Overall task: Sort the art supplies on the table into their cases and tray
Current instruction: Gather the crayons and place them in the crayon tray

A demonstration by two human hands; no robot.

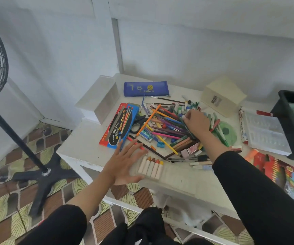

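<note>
A mixed pile of coloured pens, pencils and markers (167, 128) lies in the middle of the white wooden table (82, 140). The right hand (196, 123) is on the right part of the pile, with fingers curled down among the pens; I cannot tell if they pinch one. In front of the pile, the left hand (125, 163), with fingers straight and spread, is just at the left end of a clear plastic tray (176, 175) holding a row of thick crayons (150, 167). Behind the pile lies a blue fabric pencil case (146, 88).
</note>
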